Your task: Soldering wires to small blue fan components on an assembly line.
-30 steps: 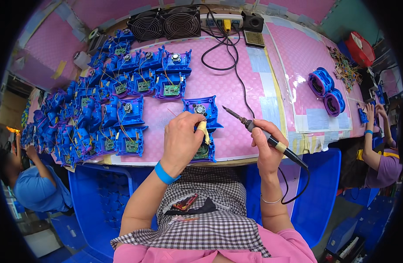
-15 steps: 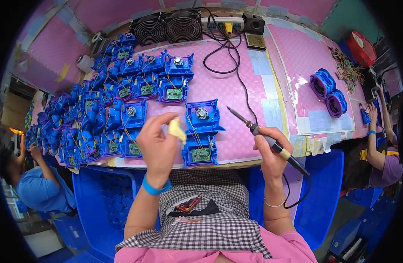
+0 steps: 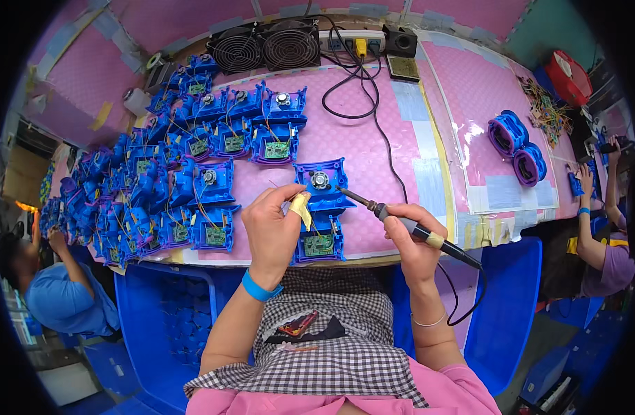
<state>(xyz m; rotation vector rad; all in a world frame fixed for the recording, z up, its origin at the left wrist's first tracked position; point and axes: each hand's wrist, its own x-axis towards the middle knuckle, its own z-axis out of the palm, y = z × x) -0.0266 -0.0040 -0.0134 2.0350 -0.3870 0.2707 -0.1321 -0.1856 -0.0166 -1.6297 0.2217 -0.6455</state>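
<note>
While the right hand (image 3: 412,252) grips a soldering iron (image 3: 431,238), the left hand (image 3: 270,232) pinches a yellow wrap (image 3: 301,211).
Between them on the counter (image 3: 362,225), the blue housing (image 3: 329,196) seems light; hold its stiff rim.

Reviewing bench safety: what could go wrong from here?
1. The left hand, holding a yellow wrap, is near the tip of the soldering iron; if hot, a slip might burn it.
2. The tip is beside the speaker; a stray touch could mark the blue housing.
3. The hanging cord might snag.
</note>
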